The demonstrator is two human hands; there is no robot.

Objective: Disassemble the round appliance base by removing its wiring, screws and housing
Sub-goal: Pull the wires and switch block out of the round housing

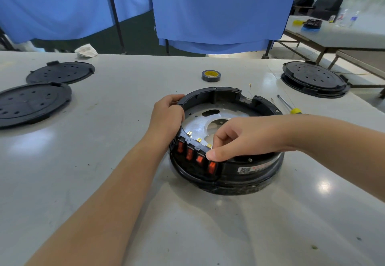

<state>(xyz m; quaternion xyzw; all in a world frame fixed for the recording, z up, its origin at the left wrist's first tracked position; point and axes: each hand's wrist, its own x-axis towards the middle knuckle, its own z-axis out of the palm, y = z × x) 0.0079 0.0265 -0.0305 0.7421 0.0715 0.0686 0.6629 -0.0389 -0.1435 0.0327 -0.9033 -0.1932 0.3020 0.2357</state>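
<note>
The round black appliance base [250, 167] sits open on the grey table, its silver metal plate [200, 123] showing inside. A black switch panel [195, 157] with several orange rocker switches tilts up at the base's near left. My left hand [166, 117] grips the left rim of the black housing ring [218, 91]. My right hand [235, 138] pinches the top edge of the switch panel, thumb on the front, fingers curled behind it by the brass terminals [199, 140].
A yellow-handled screwdriver [289, 106] lies right of the base. A roll of dark tape [210, 75] is behind it. Two black round covers [33, 103] lie at the left, stacked round bases [314, 79] at the far right. Blue curtains hang behind the table.
</note>
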